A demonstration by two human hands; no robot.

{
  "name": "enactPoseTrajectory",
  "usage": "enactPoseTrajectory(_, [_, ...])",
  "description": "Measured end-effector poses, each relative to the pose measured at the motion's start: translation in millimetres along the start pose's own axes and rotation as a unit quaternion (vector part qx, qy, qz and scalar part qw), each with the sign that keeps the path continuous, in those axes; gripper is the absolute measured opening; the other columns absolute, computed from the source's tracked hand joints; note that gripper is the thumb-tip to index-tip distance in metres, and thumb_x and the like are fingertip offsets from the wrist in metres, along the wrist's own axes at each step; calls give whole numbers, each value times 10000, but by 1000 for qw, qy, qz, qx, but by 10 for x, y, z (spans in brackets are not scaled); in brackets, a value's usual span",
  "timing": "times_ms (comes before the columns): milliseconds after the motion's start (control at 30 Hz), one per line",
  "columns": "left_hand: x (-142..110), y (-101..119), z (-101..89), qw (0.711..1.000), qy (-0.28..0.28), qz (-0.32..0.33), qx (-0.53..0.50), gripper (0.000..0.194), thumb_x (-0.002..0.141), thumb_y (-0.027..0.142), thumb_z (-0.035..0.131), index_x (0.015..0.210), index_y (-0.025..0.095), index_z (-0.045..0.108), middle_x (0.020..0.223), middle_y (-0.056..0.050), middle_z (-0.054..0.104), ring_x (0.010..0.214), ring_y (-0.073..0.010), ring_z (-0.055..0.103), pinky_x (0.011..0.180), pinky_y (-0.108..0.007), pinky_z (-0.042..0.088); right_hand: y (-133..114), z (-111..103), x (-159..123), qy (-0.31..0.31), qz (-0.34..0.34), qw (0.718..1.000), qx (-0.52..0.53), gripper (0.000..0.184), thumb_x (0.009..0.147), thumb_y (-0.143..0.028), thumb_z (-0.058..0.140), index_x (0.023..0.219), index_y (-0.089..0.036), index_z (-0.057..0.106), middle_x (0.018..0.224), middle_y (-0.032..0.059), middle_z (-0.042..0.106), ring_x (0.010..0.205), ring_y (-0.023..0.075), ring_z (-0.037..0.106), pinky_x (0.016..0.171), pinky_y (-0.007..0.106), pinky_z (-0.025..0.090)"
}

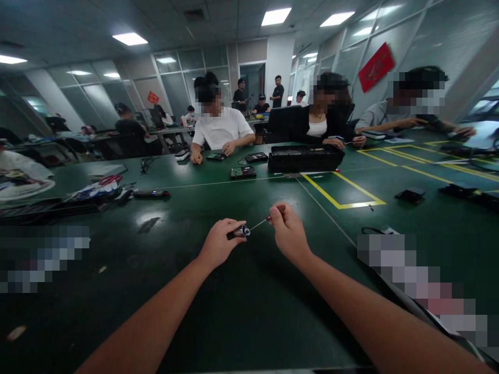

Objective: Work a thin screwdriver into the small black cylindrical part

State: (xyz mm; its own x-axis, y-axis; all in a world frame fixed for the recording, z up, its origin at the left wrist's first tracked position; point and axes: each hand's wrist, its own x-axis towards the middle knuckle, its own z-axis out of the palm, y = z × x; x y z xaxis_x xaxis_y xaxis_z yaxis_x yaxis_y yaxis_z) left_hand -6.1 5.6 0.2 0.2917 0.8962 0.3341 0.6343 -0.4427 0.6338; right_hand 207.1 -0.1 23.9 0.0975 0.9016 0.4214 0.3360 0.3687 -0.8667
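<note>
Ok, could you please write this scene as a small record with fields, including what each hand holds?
left hand: holds a metal cylinder
right hand: holds a screwdriver, shaft directed at the cylinder's end
contact of tip and cylinder: cannot tell
table: green, with yellow tape marks
far side of table: long black box, open at top; people seated

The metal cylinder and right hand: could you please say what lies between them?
The head view shows a thin metal shaft between the cylinder and right hand.

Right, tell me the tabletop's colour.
The tabletop is dark green, as the head view shows.
</note>
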Motion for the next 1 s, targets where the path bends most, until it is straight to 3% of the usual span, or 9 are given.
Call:
enactPoseTrajectory(267, [-4,60,-11,992,36,-57,-106,402,818,229,741,1213,258,670,1215,-44,668,1148,-228,600,1049,-404,438,5,-21,-2,35,15,999,-3,282,988,-471,424,931,-231,560,801,26,640,713,194,580,669,328,426])
enactPoseTrajectory(467, [34,-29,73,926,73,-96,-357,431,923,332,537,1340,234,489,1246,-95,615,1064,-208,631,983,-397,495,50,-21,28,58,33,997,24,327,983,-517,430,956,-229,583,774,17,612,699,191,569,658,330,434])
enactPoseTrajectory(567, [60,59,44,906,91,-105,-399,355,899,357,525,1224,216,496,1057,-74,627,878,-182,633,824,-347,530,74,-27,48,60,43,997,25,333,980,-519,437,958,-226,594,788,27,620,723,202,583,664,341,443])
enactPoseTrajectory(667, [83,223,-33,931,47,-134,-335,289,862,447,609,991,195,550,777,-16,589,686,-159,581,661,-294,493,82,-30,58,67,45,996,26,339,977,-526,441,966,-225,596,821,39,640,741,210,590,674,348,446])
enactPoseTrajectory(733, [99,336,-82,960,7,-148,-239,300,860,480,625,922,189,583,724,-9,587,655,-161,571,627,-288,469,86,-26,62,75,41,996,30,344,974,-532,444,970,-223,595,826,40,643,748,212,591,681,347,444])
enactPoseTrajectory(867, [128,478,-77,994,-69,-82,-26,183,875,374,630,928,204,673,924,-37,663,861,-197,615,759,-323,471,110,-8,66,95,33,995,30,347,979,-530,438,945,-218,587,790,27,621,736,204,584,701,347,437])
enactPoseTrajectory(1000, [158,451,69,981,-148,-50,113,241,894,335,616,1099,238,697,1054,-61,647,957,-231,610,811,-354,468,154,5,75,94,29,995,32,341,983,-521,438,955,-218,592,804,30,626,750,204,583,713,351,435])
